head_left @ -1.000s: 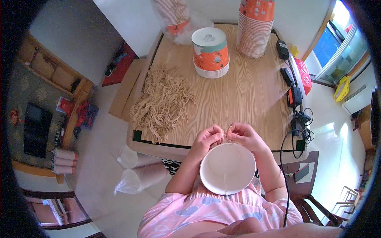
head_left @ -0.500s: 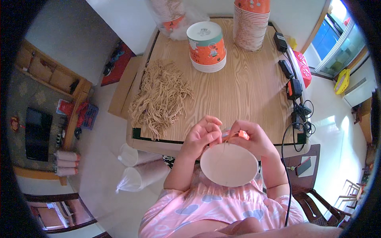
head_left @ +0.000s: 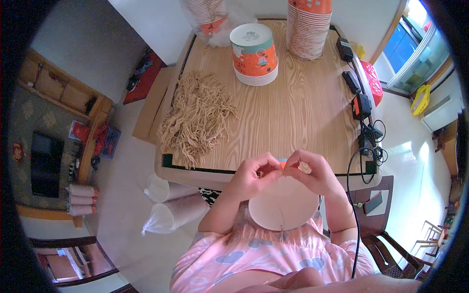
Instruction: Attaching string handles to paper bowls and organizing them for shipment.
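I hold a paper bucket (head_left: 283, 207) in front of my chest, its white round base facing the camera. My left hand (head_left: 251, 176) and my right hand (head_left: 312, 173) both pinch its far orange rim, fingertips nearly touching. A thin string hangs across the white base. On the wooden table (head_left: 293, 117) ahead lies a heap of tan string lengths (head_left: 198, 115) at the left. An upside-down stack of orange paper buckets (head_left: 254, 53) stands further back.
A tall stack of paper buckets (head_left: 308, 27) stands at the table's back right, another bagged stack (head_left: 205, 12) at the back left. Power adapters and cables (head_left: 359, 105) line the right edge. Bagged cup stacks (head_left: 171, 215) lie on the floor at left. A chair (head_left: 378, 215) is at right.
The bucket has tilted so its base faces me more fully, and both hands have closed in together on the far rim.
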{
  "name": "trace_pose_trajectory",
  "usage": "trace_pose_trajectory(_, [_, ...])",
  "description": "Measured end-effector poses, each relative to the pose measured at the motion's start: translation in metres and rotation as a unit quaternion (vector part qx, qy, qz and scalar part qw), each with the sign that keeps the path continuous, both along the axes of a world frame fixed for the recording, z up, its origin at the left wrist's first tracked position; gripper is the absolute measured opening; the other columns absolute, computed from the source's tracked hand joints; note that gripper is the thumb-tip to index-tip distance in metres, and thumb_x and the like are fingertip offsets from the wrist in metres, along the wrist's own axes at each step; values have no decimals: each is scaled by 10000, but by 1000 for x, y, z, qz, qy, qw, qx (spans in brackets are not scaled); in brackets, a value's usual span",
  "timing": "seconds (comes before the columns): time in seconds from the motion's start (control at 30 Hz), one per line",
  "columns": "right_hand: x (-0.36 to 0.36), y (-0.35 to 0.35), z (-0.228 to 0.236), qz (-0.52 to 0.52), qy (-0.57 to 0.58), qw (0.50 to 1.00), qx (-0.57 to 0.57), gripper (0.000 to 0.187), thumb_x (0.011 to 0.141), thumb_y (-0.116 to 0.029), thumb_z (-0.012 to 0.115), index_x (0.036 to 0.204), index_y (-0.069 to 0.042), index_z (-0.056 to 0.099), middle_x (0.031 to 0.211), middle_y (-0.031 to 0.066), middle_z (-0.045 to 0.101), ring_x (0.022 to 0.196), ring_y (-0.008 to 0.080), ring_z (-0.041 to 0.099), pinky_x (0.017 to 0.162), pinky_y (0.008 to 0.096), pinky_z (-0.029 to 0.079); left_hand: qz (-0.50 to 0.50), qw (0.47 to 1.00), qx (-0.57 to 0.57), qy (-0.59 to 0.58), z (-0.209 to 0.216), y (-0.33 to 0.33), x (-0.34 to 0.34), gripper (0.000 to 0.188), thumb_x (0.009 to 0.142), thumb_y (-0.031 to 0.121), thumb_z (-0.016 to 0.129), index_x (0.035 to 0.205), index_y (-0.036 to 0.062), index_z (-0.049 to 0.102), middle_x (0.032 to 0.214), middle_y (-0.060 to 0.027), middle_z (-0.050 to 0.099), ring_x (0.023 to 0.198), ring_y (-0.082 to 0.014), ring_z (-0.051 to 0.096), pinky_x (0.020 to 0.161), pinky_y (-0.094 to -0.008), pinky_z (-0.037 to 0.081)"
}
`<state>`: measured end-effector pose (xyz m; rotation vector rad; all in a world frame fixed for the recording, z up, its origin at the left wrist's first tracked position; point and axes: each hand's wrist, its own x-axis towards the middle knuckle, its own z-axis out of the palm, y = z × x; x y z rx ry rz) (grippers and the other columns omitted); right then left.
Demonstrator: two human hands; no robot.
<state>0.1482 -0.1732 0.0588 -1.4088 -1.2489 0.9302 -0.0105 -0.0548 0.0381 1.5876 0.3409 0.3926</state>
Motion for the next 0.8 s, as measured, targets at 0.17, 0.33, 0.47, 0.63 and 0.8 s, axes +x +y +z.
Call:
trace_pose_trajectory(0.17, [5, 7, -12, -3, 60, 995, -81, 71, 851, -71, 585, 846, -2, 569, 773, 14, 591, 738, 89, 548, 690, 228, 436, -12, 987, -156, 34, -18, 5, 9, 66, 866, 90, 574, 834, 46, 537, 689, 47, 524, 606, -6, 460, 528, -177, 375])
trace_pose_trajectory(0.33, [5, 16, -30, 15, 220, 967, -128, 175, 906, -171, 533, 830, -15, 561, 755, -7, 561, 678, 53, 495, 613, 197, 401, 39, 992, -108, 52, -36, 12, 20, 74, 872, 76, 559, 820, 41, 518, 658, 51, 501, 550, -15, 436, 479, -193, 360])
trace_pose_trajectory(0.47, [8, 22, -43, -6, 200, 971, -131, 184, 904, -182, 541, 820, -20, 560, 737, -18, 541, 670, 46, 486, 585, 189, 390, 60, 992, -82, 69, -57, 16, 27, 51, 862, 83, 577, 834, 58, 541, 666, 50, 509, 575, -25, 456, 507, -178, 369])
trace_pose_trajectory(0.63, [10, 27, -48, -14, 163, 970, -182, 173, 897, -185, 555, 822, -29, 569, 696, -32, 522, 616, 39, 472, 531, 183, 376, 128, 988, 63, 62, -40, 10, 26, 55, 832, 67, 615, 809, 36, 575, 705, 17, 575, 623, -53, 521, 555, -215, 425])
trace_pose_trajectory(0.8, [12, 32, -56, -3, 265, 946, -184, 141, 878, -170, 584, 833, -37, 578, 683, -31, 527, 601, 39, 485, 518, 172, 376, 149, 987, 48, 33, -43, 10, 28, 69, 814, 46, 622, 796, 6, 569, 702, -25, 583, 609, -75, 544, 550, -225, 446])
